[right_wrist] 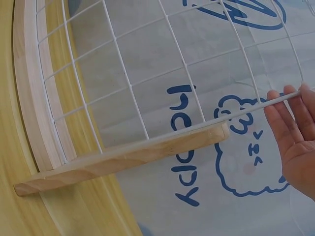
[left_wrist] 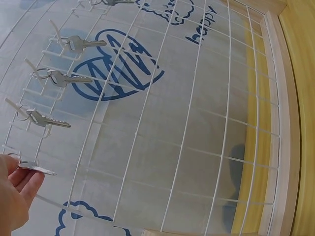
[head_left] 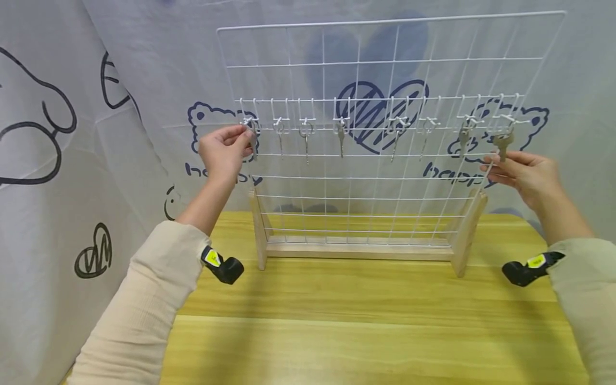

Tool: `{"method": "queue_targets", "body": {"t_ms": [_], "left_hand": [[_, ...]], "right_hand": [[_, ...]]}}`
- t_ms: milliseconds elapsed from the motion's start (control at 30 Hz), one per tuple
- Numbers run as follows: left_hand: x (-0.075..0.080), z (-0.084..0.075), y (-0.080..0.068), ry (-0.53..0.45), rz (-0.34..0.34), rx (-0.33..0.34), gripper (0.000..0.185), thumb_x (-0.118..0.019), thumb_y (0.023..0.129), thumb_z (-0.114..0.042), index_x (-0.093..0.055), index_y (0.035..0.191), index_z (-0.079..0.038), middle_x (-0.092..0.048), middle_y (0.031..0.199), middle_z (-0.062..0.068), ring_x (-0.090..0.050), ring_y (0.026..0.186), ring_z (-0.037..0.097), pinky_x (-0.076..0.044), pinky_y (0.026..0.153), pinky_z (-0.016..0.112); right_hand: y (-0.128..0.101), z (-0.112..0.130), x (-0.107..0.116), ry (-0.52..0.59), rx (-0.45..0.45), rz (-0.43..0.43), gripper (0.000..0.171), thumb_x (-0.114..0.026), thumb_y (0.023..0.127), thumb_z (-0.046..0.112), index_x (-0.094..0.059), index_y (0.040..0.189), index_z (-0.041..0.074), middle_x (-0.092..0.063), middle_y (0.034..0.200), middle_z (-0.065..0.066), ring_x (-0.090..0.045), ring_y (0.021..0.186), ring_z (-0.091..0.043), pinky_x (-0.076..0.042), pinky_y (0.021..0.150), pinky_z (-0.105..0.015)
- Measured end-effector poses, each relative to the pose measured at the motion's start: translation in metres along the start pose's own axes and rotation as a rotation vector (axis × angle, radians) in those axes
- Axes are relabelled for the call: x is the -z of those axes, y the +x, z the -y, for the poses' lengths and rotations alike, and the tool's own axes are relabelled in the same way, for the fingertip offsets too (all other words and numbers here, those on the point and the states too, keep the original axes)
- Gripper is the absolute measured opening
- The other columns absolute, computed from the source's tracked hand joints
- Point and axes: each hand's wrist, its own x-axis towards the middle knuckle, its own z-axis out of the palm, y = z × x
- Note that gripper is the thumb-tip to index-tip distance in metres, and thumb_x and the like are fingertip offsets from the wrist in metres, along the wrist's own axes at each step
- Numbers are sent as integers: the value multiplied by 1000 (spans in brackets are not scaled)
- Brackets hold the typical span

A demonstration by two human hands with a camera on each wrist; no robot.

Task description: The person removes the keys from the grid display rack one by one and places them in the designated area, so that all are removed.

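A white wire grid rack [head_left: 324, 177] stands upright in a wooden base, with a row of hooks carrying several silver keys on rings. At its left end my left hand [head_left: 225, 148] pinches the leftmost key [left_wrist: 37, 168] between thumb and fingers; that key's ring is at the hook. On the opposite side, my right hand [head_left: 526, 174] grips the grid's right edge wire, with fingers [right_wrist: 280, 120] behind it. Just above the right thumb hangs the rightmost key [head_left: 503, 142]. Part of the right thumb is cut off in the right wrist view.
The rack's wooden base [head_left: 358, 250] rests on a yellow wood-grain table [head_left: 356, 299]. Behind it hangs a pale curtain [head_left: 159, 48] with blue drawings. Other keys, such as a middle key [head_left: 341, 141], hang between the hands. Each wrist wears a small black camera [head_left: 230, 270].
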Motion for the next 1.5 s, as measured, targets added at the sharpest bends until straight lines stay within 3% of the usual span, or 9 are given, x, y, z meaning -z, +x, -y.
{"method": "queue_targets", "body": {"t_ms": [333,500,767,1000,1267,1500], "left_hand": [[7,1,0,-55,19,7,23,-63,87,-9,-66,107,3,-67,107,20,-65,62,2,-56,63,15],[11,0,-3,-63,25,31,24,-64,86,-11,-67,106,2,-70,101,15,-66,63,4,-56,63,16],[12,-8,-5,-113,45,16,23,-65,86,-8,-66,104,6,-73,88,10,-66,60,5,-57,61,17],[18,-12,-7,-108,79,34,24,-64,86,-8,-65,107,6,-72,94,13,-67,63,5,-57,64,18],[26,-15,-9,-134,88,51,28,-67,84,-13,-66,105,5,-69,71,-5,-68,64,6,-57,63,18],[29,-12,-16,-150,102,71,27,-67,84,-14,-67,104,4,-68,69,-5,-68,64,6,-57,63,17]], "right_hand": [[0,1,0,-28,-19,5,10,-66,83,7,-74,86,11,-74,78,1,-71,70,-12,-58,63,-22],[-1,0,0,-54,-26,0,9,-67,82,9,-75,86,11,-74,77,1,-70,70,-11,-58,63,-21],[0,2,1,-50,-33,-4,7,-69,80,11,-75,85,12,-74,77,1,-71,71,-10,-58,64,-20],[-1,4,1,-51,-41,-15,7,-68,81,10,-74,84,12,-73,77,2,-71,71,-10,-58,64,-20],[0,2,1,-44,-33,-14,8,-67,82,9,-74,86,11,-74,77,1,-70,71,-11,-58,63,-21],[0,1,1,-34,-24,-19,8,-68,81,9,-74,86,11,-74,77,1,-70,71,-11,-58,63,-20]]}}
